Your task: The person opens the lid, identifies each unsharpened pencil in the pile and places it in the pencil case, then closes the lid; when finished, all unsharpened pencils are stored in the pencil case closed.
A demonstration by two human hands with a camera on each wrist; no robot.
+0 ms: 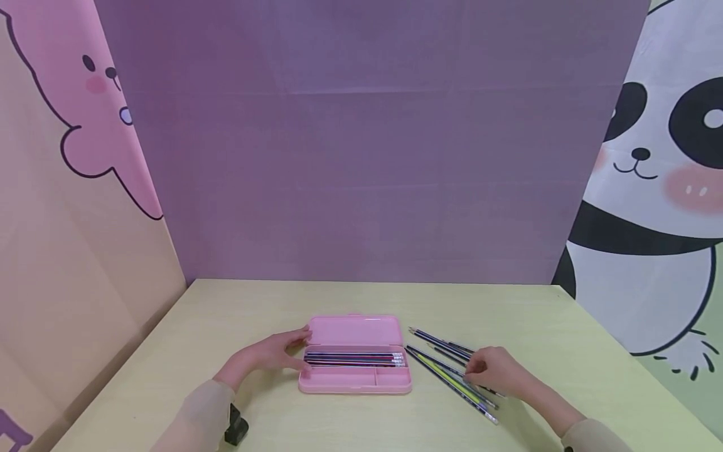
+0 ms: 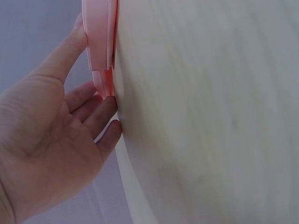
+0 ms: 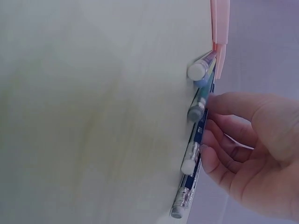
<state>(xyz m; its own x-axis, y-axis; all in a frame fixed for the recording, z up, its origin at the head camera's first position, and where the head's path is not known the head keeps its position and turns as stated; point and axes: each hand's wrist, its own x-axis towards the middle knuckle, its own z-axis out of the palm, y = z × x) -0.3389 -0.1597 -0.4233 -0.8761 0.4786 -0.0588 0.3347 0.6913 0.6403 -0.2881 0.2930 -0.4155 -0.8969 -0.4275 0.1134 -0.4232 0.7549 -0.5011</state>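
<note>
Purple backdrop behind a pale yellow-green table [image 1: 237, 326], pink bear curtain on the left wall, panda curtain on the right. From the head view I see a pink pencil case [image 1: 354, 355] lying open mid-table, lid flat toward the back, a row of dark pencils [image 1: 354, 359] packed in its long compartment. Its small front-right compartment looks bare.

Left hand [image 1: 271, 355] sits at the case's left end, fingers straight and slightly spread, tips on the case edge. Left wrist view adds what the head view can't: the thumb lies along the outer side of the pink case [image 2: 100, 42], and the other fingers [image 2: 105, 114] touch the corner where case meets table. No curl round it, just contact.

Right hand [image 1: 497, 371] rests on the loose pencils [image 1: 446, 370] fanned out right of the case, one of them yellow-green. Head view hides the fingertips. Right wrist view shows fingers [image 3: 219, 140] curled, tips pressed against a blue pencil [image 3: 201, 130] in the pile, eraser ends [image 3: 197, 71] facing the camera. I can't tell whether the thumb closes the pinch. A small black object [image 1: 236, 428] sits under the left sleeve.
</note>
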